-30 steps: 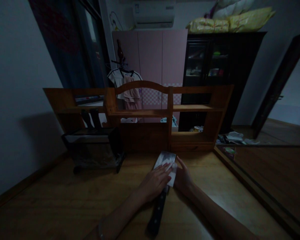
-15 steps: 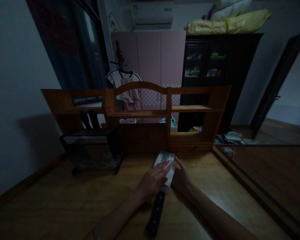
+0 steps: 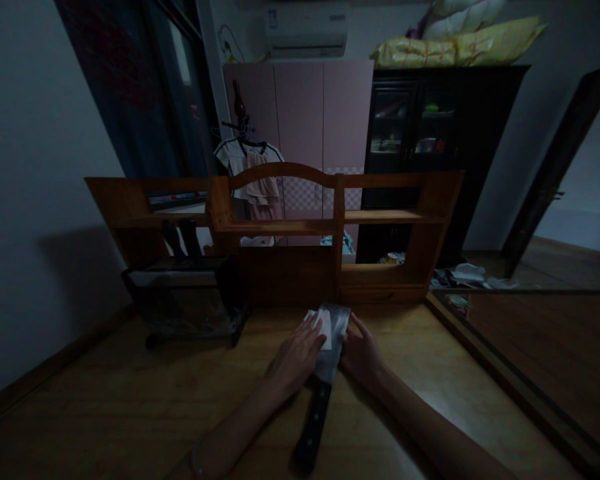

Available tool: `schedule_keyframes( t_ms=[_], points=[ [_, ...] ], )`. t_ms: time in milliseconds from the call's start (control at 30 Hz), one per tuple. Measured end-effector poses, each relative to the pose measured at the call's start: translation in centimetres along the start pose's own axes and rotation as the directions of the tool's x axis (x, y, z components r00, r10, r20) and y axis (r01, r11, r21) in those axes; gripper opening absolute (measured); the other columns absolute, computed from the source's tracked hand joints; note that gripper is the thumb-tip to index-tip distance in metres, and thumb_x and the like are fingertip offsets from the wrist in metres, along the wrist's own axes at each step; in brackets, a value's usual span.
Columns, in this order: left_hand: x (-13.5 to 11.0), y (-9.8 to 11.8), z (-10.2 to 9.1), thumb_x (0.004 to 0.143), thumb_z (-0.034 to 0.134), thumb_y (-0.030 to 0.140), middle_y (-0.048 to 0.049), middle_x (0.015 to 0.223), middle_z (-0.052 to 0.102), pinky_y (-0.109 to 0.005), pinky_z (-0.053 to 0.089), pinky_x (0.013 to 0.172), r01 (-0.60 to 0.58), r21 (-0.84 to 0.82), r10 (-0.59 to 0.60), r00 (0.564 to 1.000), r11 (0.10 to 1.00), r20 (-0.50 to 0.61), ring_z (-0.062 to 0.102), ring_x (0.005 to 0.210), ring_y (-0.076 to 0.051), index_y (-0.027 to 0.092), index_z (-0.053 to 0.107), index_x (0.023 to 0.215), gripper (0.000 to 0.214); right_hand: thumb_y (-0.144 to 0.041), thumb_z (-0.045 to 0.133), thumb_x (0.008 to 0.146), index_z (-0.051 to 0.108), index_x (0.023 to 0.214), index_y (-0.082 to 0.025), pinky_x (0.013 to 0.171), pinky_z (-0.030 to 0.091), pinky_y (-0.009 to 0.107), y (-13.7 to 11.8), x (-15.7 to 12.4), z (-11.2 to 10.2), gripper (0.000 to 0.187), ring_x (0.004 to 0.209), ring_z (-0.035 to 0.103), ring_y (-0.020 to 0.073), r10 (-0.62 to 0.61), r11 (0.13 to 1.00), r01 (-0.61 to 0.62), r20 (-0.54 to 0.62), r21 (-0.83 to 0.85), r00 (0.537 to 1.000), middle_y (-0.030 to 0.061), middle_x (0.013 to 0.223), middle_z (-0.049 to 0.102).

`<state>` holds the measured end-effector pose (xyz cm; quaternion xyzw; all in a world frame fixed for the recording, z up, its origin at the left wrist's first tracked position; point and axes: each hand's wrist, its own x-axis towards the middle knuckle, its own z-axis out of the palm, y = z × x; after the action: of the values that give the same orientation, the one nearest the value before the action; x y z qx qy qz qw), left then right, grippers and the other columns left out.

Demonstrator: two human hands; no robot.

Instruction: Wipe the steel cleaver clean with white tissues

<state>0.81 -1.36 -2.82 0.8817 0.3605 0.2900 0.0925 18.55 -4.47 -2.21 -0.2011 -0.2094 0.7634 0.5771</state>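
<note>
A cleaver [image 3: 337,337] with a wide metal blade and a black riveted handle lies at the middle of the wooden table, its handle pointing toward me. My left hand [image 3: 296,360] presses a folded white tissue [image 3: 325,331] against the left part of the blade, fingers laid over it. At the blade's right edge, my right hand [image 3: 364,355] grips it near the far end, thumb on top. The fingers beneath the blade are hidden. Nobody holds the handle.
A dark knife rack [image 3: 180,303] with black-handled knives stands on the table [image 3: 220,407] at left. Behind it, a low wooden shelf unit [image 3: 287,270] spans the far side. A raised wooden edge [image 3: 480,353] borders the right.
My left hand has slid left across the blade with the white tissue, uncovering the blade's right part. My right hand and the cleaver stay nearly in place.
</note>
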Motion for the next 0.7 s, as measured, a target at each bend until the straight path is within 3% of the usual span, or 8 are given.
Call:
schedule_keyframes(
  t_ms=[133, 333, 500, 700],
  points=[
    [0.0, 1.1, -0.8, 0.102, 0.024, 0.04, -0.0019, 0.155, 0.027, -0.042, 0.025, 0.118, -0.102, -0.008, 0.102, 0.995, 0.995, -0.012, 0.022, 0.144, -0.018, 0.025, 0.031, 0.148, 0.049, -0.042, 0.051, 0.09, 0.066, 0.101, -0.021, 0.085, 0.05, 0.038, 0.1, 0.1, 0.1, 0.027, 0.091, 0.068, 0.0223, -0.023, 1.0, 0.023, 0.012, 0.009, 1.0, 0.0048, 0.092, 0.073],
    [-0.1, 2.5, -1.3, 0.102, 0.027, 0.037, 0.0007, 0.154, 0.028, -0.036, 0.025, 0.119, -0.305, -0.04, 0.306, 0.933, 0.952, 0.191, 0.023, 0.143, -0.015, 0.026, 0.033, 0.147, 0.047, -0.044, 0.052, 0.089, 0.068, 0.09, -0.016, 0.087, 0.05, 0.041, 0.2, 0.1, 0.0, 0.033, 0.087, 0.069, 0.0258, -0.001, 1.0, 0.001, -0.014, -0.007, 1.0, 0.0085, 0.084, 0.073],
    [-0.1, 2.0, -1.0, 0.103, 0.023, 0.036, 0.0002, 0.153, 0.031, -0.038, 0.025, 0.119, -0.229, -0.033, 0.231, 0.955, 0.973, 0.186, 0.025, 0.143, -0.014, 0.027, 0.037, 0.146, 0.045, -0.045, 0.05, 0.089, 0.067, 0.093, -0.015, 0.088, 0.049, 0.042, 0.3, 0.4, -0.5, 0.035, 0.091, 0.068, 0.0266, 0.005, 0.999, -0.006, 0.036, 0.033, 0.999, 0.0093, 0.087, 0.073],
    [0.1, 1.1, -0.7, 0.103, 0.024, 0.039, -0.0007, 0.15, 0.037, -0.038, 0.025, 0.119, -0.129, -0.013, 0.13, 0.985, 0.991, 0.115, 0.027, 0.142, -0.014, 0.025, 0.043, 0.142, 0.046, -0.042, 0.051, 0.09, 0.066, 0.094, -0.021, 0.084, 0.051, 0.04, 0.2, 0.3, -0.5, 0.026, 0.09, 0.067, 0.0238, -0.012, 0.998, 0.013, -0.014, 0.06, 1.0, 0.0053, 0.086, 0.073]
  ],
)
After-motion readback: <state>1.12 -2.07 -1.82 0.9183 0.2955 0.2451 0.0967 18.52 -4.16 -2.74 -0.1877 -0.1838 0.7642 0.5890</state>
